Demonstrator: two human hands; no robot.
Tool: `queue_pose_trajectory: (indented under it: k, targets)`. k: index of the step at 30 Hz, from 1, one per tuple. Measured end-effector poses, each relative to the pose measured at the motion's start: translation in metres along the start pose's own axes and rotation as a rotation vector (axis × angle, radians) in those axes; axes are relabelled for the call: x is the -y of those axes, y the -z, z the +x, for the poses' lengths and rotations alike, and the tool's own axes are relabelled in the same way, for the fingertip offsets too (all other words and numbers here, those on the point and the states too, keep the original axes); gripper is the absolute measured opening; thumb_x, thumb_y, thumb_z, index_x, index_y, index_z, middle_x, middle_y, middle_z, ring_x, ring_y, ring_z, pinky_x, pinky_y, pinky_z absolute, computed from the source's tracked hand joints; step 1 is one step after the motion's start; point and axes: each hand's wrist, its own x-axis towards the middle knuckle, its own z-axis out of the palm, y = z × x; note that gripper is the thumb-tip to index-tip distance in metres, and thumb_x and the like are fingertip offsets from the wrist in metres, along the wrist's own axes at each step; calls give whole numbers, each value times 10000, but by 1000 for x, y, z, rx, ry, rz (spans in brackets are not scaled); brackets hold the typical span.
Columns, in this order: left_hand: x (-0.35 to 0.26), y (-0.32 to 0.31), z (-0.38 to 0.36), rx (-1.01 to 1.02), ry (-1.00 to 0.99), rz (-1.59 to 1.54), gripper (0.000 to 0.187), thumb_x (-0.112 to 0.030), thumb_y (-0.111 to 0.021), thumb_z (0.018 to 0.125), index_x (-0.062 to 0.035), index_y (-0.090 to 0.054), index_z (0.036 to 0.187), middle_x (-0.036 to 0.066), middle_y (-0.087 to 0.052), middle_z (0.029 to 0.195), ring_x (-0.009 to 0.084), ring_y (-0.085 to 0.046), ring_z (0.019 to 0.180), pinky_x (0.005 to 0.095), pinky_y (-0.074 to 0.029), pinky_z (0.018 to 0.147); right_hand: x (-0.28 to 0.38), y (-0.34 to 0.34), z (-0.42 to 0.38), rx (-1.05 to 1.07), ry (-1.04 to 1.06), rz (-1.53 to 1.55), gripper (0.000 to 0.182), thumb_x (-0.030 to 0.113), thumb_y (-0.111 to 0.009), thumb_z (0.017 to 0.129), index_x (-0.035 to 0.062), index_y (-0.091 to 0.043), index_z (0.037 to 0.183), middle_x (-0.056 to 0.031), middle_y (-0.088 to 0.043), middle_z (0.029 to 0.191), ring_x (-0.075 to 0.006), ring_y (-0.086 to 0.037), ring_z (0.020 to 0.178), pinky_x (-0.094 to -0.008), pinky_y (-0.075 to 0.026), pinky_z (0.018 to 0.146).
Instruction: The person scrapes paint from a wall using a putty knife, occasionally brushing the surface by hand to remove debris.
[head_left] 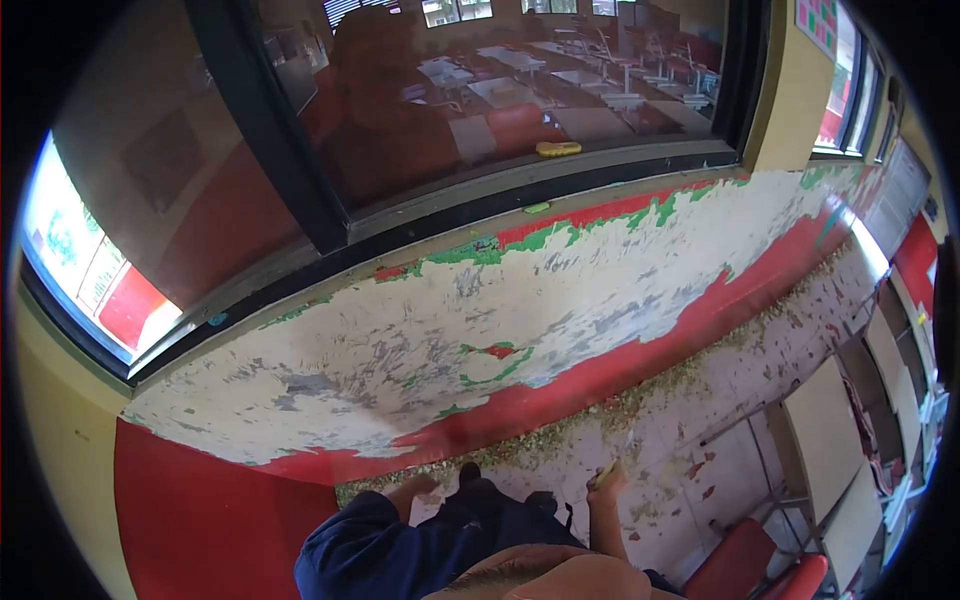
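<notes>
My right hand (608, 488) is low at the right of my body, above the littered floor. It is closed around a small yellowish tool (603, 474), whose kind I cannot make out. My left hand (412, 488) is low at the left, beyond the dark blue sleeve, and its fingers are too small and blurred to read. Before me is a wall (420, 350) with its red and green paint largely stripped to a whitish, grey-scuffed surface. Red paint (560, 400) remains along its lower part, and ragged green patches line the top.
A yellow object (558, 149) lies on the window ledge, with a green piece (537, 208) below it. Paint flakes (590, 425) litter the floor along the wall. Red chairs (733, 562) and desks (825, 420) stand at the right. Dark window frames (270, 130) rise above.
</notes>
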Motion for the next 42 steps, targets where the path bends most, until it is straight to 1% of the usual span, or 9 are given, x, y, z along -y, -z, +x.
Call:
queue_pose_trajectory:
  k: [6,8,11,13,28,31,34,39,42]
  targets:
    - [24,94,29,-775,-175,-326,284,-298,-475,892,-68,-636,939,179,-633,896,357,-603,872,457,-467,762,8,2,-21,-134,88,-14,203,333,-485,879,136,-471,832,-55,-495,607,-149,-387,370,-248,-286,327]
    - [-26,209,-20,-432,35,-254,305,-312,-470,892,-82,-631,1012,191,-623,963,348,-588,943,436,-459,829,9,3,-21,-94,92,-4,240,388,-489,894,154,-469,847,-37,-495,596,-147,-396,374,-246,-301,327]
    - [-32,273,-43,-1084,-403,-253,265,-184,-534,858,-71,-619,1082,192,-616,958,376,-595,884,460,-477,810,-2,5,-8,-47,149,57,265,417,-491,902,161,-472,839,-27,-497,591,-146,-400,373,-244,-310,328]
    - [-44,312,-79,-1019,-419,-301,276,-109,-579,818,-73,-622,1088,161,-628,972,348,-609,876,419,-508,754,-19,-3,-19,-50,170,85,267,417,-488,905,160,-474,832,-25,-497,588,-146,-395,366,-243,-310,328]
    - [2,271,-148,-1330,-641,-388,113,-94,-671,757,-54,-673,863,153,-649,811,292,-641,746,387,-512,690,-233,-101,-123,8,-80,173,254,405,-438,915,173,-496,828,-21,-471,629,-151,-390,410,-252,-338,353]
    - [-10,277,-184,-830,-407,-884,165,-164,-629,842,-16,-668,902,151,-644,723,186,-615,600,305,-492,586,-260,-120,-145,8,-77,254,215,367,-476,909,162,-477,843,-27,-469,623,-146,-385,405,-251,-328,344]
    - [-8,271,-182,-798,-293,-1216,357,-304,-546,908,-23,-605,697,48,-606,581,111,-562,494,262,-439,474,-268,-161,-202,154,234,-3,424,199,-506,933,124,-429,1343,25,-443,626,-78,-393,442,-224,-333,371]
    - [-3,275,-173,-352,-488,-1543,777,-633,-330,903,29,-378,1308,174,-500,1240,272,-495,1141,377,-397,947,-310,-184,-219,450,541,-357,510,150,-527,930,89,-358,1408,64,-496,705,-34,-388,545,-197,-368,493]
    - [-22,286,-179,-487,-529,-1486,557,-446,-354,976,46,-447,1221,168,-545,1155,244,-566,1040,345,-461,877,-318,-194,-223,504,556,-439,493,134,-535,918,119,-392,1390,-34,-535,702,-45,-381,606,-218,-386,561]
